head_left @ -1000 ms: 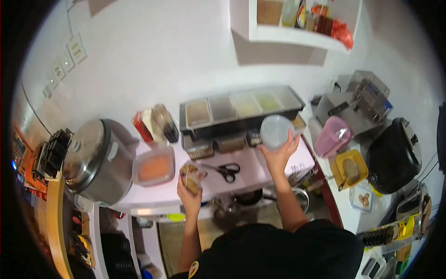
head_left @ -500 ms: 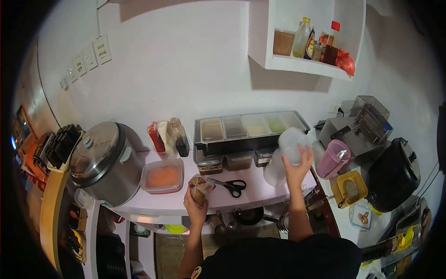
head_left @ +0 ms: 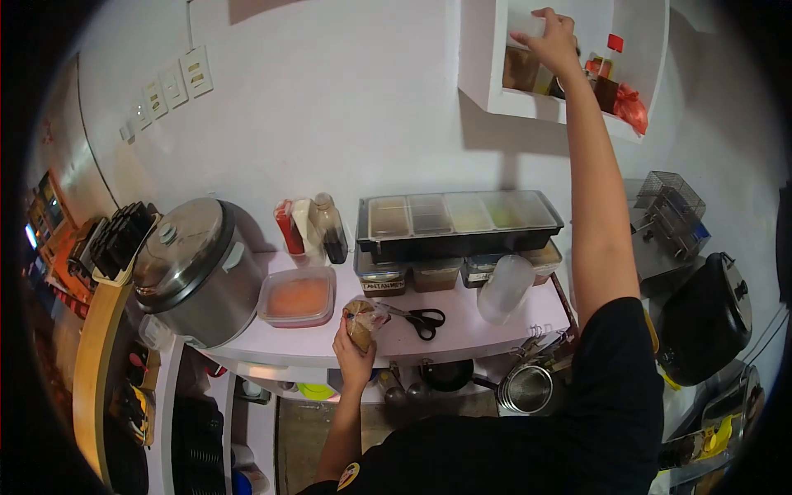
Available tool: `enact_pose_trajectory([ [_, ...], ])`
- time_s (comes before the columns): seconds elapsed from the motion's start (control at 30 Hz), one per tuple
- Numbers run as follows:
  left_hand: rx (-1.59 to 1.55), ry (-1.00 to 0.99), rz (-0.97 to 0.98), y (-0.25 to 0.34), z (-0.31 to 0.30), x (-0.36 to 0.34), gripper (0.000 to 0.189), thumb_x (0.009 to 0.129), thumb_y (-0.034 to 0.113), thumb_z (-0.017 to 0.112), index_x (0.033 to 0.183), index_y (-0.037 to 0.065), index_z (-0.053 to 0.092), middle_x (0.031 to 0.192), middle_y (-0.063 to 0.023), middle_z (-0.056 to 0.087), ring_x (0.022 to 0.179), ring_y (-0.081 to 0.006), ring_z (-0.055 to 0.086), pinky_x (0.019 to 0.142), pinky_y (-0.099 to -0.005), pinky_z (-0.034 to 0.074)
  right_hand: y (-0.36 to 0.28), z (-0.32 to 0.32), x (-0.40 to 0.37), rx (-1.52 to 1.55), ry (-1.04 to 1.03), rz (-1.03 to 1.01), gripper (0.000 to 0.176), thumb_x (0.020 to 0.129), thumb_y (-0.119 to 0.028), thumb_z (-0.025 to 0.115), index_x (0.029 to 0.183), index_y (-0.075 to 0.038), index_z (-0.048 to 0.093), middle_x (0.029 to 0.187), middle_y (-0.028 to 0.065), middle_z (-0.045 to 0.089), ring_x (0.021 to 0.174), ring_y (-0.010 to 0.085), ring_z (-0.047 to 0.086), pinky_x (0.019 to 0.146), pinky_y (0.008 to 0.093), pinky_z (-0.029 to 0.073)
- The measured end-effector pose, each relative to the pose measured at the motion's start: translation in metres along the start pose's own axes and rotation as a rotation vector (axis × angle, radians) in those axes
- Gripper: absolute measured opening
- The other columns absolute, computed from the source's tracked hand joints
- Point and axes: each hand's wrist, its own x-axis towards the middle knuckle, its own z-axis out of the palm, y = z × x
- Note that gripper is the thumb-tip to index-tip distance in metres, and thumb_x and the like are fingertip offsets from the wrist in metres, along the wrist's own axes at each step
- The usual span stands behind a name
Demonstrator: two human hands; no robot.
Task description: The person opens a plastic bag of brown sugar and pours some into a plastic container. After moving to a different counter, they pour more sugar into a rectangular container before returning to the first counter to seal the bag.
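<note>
Left hand low at the table, right hand up in the wall shelf.
At lower centre the left hand [head_left: 353,356] grips a small wrapped packet [head_left: 361,317], fingers closed around it, held at the front edge of the table [head_left: 462,332] just beside the scissors [head_left: 422,319]. In the upper right of the frame the right hand [head_left: 551,40] reaches into the shelf [head_left: 495,58], fingers curled on a pale tub [head_left: 525,23]. A clear container [head_left: 505,285] lies on the table, right of the scissors.
</note>
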Motion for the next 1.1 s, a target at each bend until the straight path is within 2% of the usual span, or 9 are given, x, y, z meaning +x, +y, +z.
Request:
enact_pose_trajectory([
  [0.13,0.018,-0.006,0.004,0.001,-0.003,0.001,0.091,0.066,0.007,0.073,0.142,0.005,0.024,0.128,-0.022,0.042,0.115,-0.0394,0.04,0.101,-0.045,0.031,0.006,0.017,0.011,-0.146,-0.085,-0.101,0.06,0.066,-0.042,0.072,0.118,-0.02,0.054,0.119,0.0212,0.045,0.111,0.0394,0.048,0.095,0.0465,0.039],
  [0.23,0.022,-0.011,-0.001,0.002,-0.001,0.002,0.091,0.066,0.008,0.073,0.142,0.005,0.024,0.127,-0.0224,0.042,0.115,-0.0398,0.04,0.1,-0.0456,0.031,0.001,0.015,0.009,-0.083,-0.095,-0.081,0.053,0.072,-0.032,0.072,0.117,-0.011,0.053,0.118,0.0187,0.047,0.106,0.0333,0.052,0.094,0.0408,0.041],
  [0.33,0.04,-0.002,-0.004,0.0,0.002,0.0,0.09,0.065,0.009,0.073,0.141,0.005,0.024,0.125,-0.0225,0.043,0.115,-0.0399,0.04,0.1,-0.0459,0.031,-0.012,0.003,0.0,-0.076,-0.066,-0.184,0.06,0.073,-0.033,0.069,0.12,-0.005,0.047,0.115,0.0237,0.05,0.107,0.0406,0.051,0.09,0.0479,0.043],
  [0.57,0.045,0.009,-0.015,0.002,0.004,0.0,0.09,0.064,0.008,0.071,0.141,0.005,0.024,0.123,-0.0223,0.044,0.114,-0.0397,0.04,0.1,-0.0457,0.03,-0.023,-0.001,0.0,-0.179,-0.286,-0.01,0.057,0.081,-0.038,0.061,0.127,-0.008,0.046,0.119,0.0259,0.05,0.109,0.0426,0.049,0.093,0.0498,0.041],
  [0.67,0.038,0.016,-0.003,0.001,0.006,0.0,0.09,0.064,0.008,0.07,0.141,0.006,0.024,0.123,-0.0222,0.045,0.114,-0.0397,0.04,0.1,-0.046,0.03,-0.016,0.002,-0.004,-0.213,-0.249,-0.078,0.058,0.085,-0.039,0.056,0.133,-0.01,0.042,0.123,0.0245,0.05,0.111,0.0409,0.049,0.095,0.0495,0.039],
  [0.77,0.038,0.036,0.013,-0.002,0.009,0.002,0.09,0.064,0.007,0.07,0.141,0.005,0.025,0.124,-0.0222,0.045,0.114,-0.0397,0.04,0.1,-0.0461,0.029,-0.018,-0.005,-0.022,-0.223,0.181,-0.413,0.053,0.087,-0.033,0.055,0.133,-0.009,0.042,0.122,0.0228,0.051,0.114,0.0401,0.046,0.097,0.0482,0.037],
  [0.87,0.043,0.013,-0.027,-0.002,0.006,0.002,0.09,0.064,0.008,0.071,0.141,0.004,0.025,0.127,-0.0222,0.044,0.115,-0.0399,0.04,0.101,-0.0459,0.029,-0.025,-0.032,-0.086,0.403,0.34,-0.16,0.048,0.088,-0.025,0.055,0.132,-0.009,0.043,0.127,0.0226,0.046,0.121,0.0417,0.039,0.101,0.0468,0.033],
  [0.93,0.035,0.001,-0.039,-0.002,0.009,0.0,0.09,0.064,0.009,0.071,0.141,0.004,0.025,0.13,-0.0222,0.042,0.116,-0.0401,0.039,0.101,-0.0458,0.029,-0.029,-0.043,-0.166,0.465,0.525,-0.023,0.039,0.082,-0.005,0.063,0.115,0.007,0.047,0.114,0.0144,0.049,0.103,0.0243,0.052,0.093,0.0334,0.04],
  [1.1,-0.001,0.014,-0.055,0.0,0.01,0.003,0.087,0.067,0.012,0.074,0.14,0.003,0.026,0.131,-0.0223,0.042,0.116,-0.0408,0.039,0.1,-0.0464,0.03,-0.041,-0.01,-0.378,0.112,0.315,0.497,0.067,0.073,-0.016,0.07,0.126,0.006,0.035,0.119,0.022,0.037,0.115,0.0375,0.034,0.1,0.0482,0.026],
])
